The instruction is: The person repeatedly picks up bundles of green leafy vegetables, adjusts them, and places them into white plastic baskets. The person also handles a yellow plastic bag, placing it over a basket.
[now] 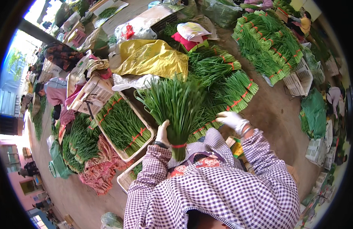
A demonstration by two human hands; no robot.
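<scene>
A bunch of long green garlic chives (179,114) stands nearly upright in front of my chest, bound near its pale stem ends by a red band (178,146). My left hand (163,133), in a white glove, grips its left side. Off to the right, my gloved right hand (231,120) holds nothing I can make out, and its fingers are extended. Just beyond that hand lie banded chive bundles (236,94). Left of my left hand, a cream plastic crate (151,134) holds rows of banded chives (122,123).
A yellow woven sack (153,57) lies beyond the bunch. Another cream crate (92,93) stands tilted at the left, near a red patterned cloth (99,169). Stacked chive bundles (268,43) fill the far right. A bent-over person (56,91) is at the left; another person (304,23) sits at upper right.
</scene>
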